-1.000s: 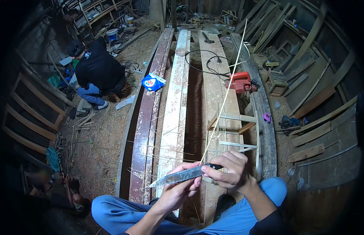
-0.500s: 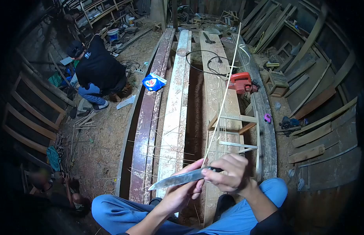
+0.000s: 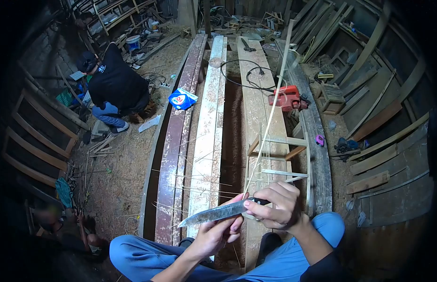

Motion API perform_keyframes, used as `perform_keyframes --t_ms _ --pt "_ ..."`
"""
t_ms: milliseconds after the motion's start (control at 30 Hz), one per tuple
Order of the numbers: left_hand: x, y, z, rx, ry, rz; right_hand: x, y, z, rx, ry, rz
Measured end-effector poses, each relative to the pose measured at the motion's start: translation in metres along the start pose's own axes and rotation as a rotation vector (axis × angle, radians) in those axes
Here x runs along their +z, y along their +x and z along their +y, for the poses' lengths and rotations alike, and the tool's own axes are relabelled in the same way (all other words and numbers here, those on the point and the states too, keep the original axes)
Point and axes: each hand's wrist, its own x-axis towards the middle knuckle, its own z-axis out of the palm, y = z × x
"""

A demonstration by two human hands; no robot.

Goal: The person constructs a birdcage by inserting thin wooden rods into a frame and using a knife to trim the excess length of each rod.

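Note:
My right hand is wrapped round the dark handle of a knife, whose broad blade points left with its tip a little down. Below and behind the blade, my left hand pinches the lower end of a long thin pale strip, which looks like wood or bamboo. The strip rises from the fingers toward the far end of the planks and is blurred near its top. The blade lies across the left fingers close to the strip's lower end; exact contact cannot be made out.
Long planks with shavings and thin sticks lie ahead. A blue-and-white packet, a red power tool, a small wooden frame and a pink tape measure are around them. A person crouches at left.
The strip's upper end has shifted slightly up and right. Both hands and the knife stay nearly in place. The view has shifted slightly.

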Motion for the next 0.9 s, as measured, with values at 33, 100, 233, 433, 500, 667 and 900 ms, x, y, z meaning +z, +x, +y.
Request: perform_keyframes --t_ms 33,100,233,433,500,667,900 --pt "-0.001 0.0 -0.001 0.007 -0.01 -0.016 0.0 -0.001 0.0 -0.003 0.0 0.005" --pt "0.001 -0.001 -0.003 0.011 0.023 0.004 -0.001 -0.001 0.0 -0.006 -0.002 0.008" --pt "-0.002 0.0 -0.006 0.016 0.003 0.016 -0.004 -0.002 0.001 -0.01 -0.04 -0.011" --pt "0.006 -0.001 0.002 -0.002 -0.009 0.078 -0.006 0.0 0.005 -0.028 -0.087 -0.003" --pt "0.009 0.0 0.006 -0.007 0.006 0.094 -0.007 -0.002 0.007 -0.026 -0.112 0.005" --pt "0.007 0.001 0.004 0.01 0.027 0.081 -0.01 -0.003 0.008 -0.044 -0.158 -0.01" --pt "0.006 0.005 0.007 0.081 0.062 0.1 -0.022 -0.002 0.025 -0.014 -0.198 0.058"
